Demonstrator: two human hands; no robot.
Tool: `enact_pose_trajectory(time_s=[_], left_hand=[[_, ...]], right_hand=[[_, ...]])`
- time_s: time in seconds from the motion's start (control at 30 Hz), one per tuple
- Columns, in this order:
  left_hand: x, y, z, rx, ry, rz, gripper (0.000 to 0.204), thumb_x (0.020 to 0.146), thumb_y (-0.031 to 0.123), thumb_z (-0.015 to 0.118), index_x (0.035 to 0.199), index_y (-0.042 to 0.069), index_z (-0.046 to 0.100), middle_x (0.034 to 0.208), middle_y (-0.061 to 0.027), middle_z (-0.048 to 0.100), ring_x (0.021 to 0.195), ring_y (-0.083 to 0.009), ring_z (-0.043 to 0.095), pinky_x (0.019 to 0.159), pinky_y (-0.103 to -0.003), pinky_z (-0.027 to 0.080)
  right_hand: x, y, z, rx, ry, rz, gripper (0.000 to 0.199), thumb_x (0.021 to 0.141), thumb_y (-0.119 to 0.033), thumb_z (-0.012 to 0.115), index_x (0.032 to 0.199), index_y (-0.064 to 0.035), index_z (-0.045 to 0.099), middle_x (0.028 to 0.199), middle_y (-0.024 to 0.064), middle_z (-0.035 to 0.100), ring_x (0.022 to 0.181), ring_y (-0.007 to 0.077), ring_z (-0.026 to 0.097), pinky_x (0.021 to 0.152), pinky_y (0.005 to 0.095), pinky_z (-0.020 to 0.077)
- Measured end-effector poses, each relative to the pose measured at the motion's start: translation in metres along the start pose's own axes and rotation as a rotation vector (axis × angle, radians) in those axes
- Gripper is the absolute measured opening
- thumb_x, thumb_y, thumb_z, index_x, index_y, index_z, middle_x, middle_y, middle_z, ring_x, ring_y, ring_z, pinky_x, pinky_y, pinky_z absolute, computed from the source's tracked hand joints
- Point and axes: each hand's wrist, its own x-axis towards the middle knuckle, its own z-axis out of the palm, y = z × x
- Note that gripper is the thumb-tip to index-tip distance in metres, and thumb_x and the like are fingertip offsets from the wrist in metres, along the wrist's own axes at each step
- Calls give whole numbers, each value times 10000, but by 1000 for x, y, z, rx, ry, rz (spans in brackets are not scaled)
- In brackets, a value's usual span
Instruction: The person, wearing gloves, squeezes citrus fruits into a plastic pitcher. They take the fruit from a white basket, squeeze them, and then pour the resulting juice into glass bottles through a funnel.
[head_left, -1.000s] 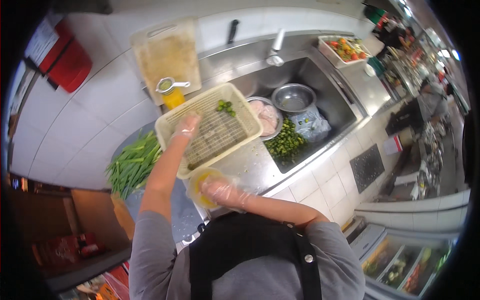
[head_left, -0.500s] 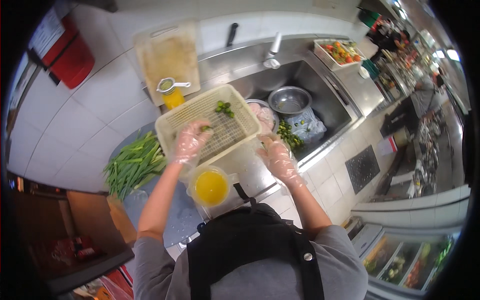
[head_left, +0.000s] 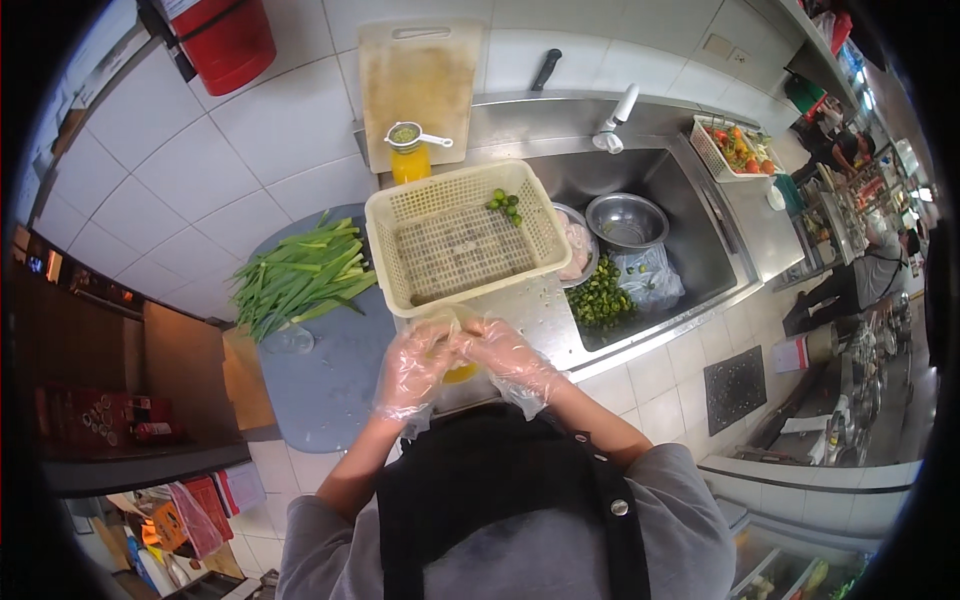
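Observation:
Both my hands wear clear plastic gloves and meet over a plastic jug of yellow juice (head_left: 460, 374), which they mostly cover. My left hand (head_left: 414, 362) is closed, with a bit of green showing at its fingers, seemingly the small green citrus fruit it was picking up. Against it presses my right hand (head_left: 505, 358), also closed; what its fingers hold is hidden. Just beyond the hands stands a cream plastic basket (head_left: 385, 262), with several small green citrus fruits (head_left: 507, 205) in its far right corner. Many squeezed green peels (head_left: 603, 295) lie in the sink.
The steel sink (head_left: 690, 262) also holds a metal bowl (head_left: 627, 222), a bowl of pale raw meat (head_left: 577, 250) and a plastic bag (head_left: 650, 280). Green leafy stalks (head_left: 305, 275) lie on a grey board (head_left: 330, 375). Behind the basket, a strainer (head_left: 405, 136) tops a yellow-filled container (head_left: 410, 166).
My left hand has left the basket with a small green citrus fruit, and my right hand has come in from the sink side. They now meet over the jug. The view has shifted.

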Motion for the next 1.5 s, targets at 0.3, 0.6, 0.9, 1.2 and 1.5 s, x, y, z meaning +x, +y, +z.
enact_pose_trajectory(time_s=[0.3, 0.6, 0.9, 1.2, 1.5], left_hand=[[-17, -6, 1, 38, -54, -119, 247, 876, 127, 684, 1107, 41, 698, 1115, -180, 675, 973, -339, 666, 847, -395, 524], [-18, -4, 5, 118, 164, 85, 312, 815, 96, 706, 1123, 48, 686, 1049, -183, 656, 920, -356, 641, 812, -413, 521], [-16, -15, 13, 272, 93, 61, 214, 831, 96, 644, 1039, 71, 687, 1005, -165, 657, 855, -371, 600, 742, -456, 497], [-2, -29, 22, 351, 76, 87, 144, 817, 46, 582, 943, 58, 650, 831, -162, 653, 771, -387, 631, 662, -479, 501], [-2, -35, 19, 263, 119, 137, 163, 774, -10, 573, 908, 72, 616, 813, -136, 613, 756, -397, 562, 646, -485, 442]], right_hand=[[1, 2, 5, -254, -17, 157, 420, 962, -332, 621, 1249, -26, 634, 1108, 122, 702, 980, 174, 649, 883, 328, 496], [-2, -2, 9, 28, -51, 184, 353, 1006, -281, 561, 1178, 17, 641, 1027, 75, 684, 909, 124, 619, 827, 288, 502], [8, 32, 12, -441, 12, 72, 362, 1003, -282, 537, 1215, 4, 603, 1057, 199, 672, 966, 322, 653, 871, 388, 506], [30, 83, 7, -844, 85, -192, 217, 965, -131, 471, 1077, -8, 610, 970, 244, 641, 943, 407, 639, 810, 506, 502], [27, 65, 10, -939, 142, -442, 102, 900, -56, 486, 885, 6, 566, 857, 231, 617, 812, 400, 608, 708, 483, 476]])
